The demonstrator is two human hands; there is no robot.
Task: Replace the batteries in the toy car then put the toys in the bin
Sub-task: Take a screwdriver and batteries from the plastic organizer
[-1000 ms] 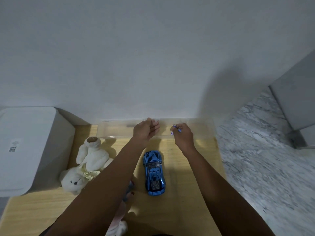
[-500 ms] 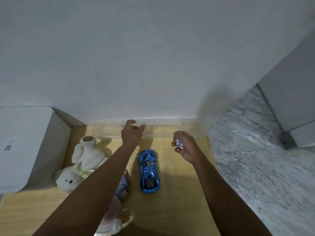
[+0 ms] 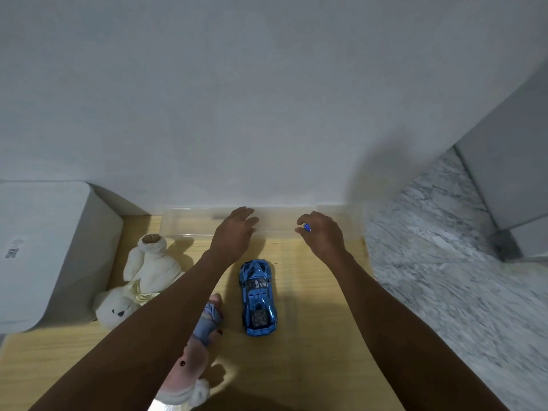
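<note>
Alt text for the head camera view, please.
Two bare forearms reach over a light wooden table; the right hand pinches a small blue object, the left hand is open above a shiny blue toy car.

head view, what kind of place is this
Probably a room at home, on the floor by a wall: a wooden board beside marble floor, with a white teddy bear and blue toy car.
</note>
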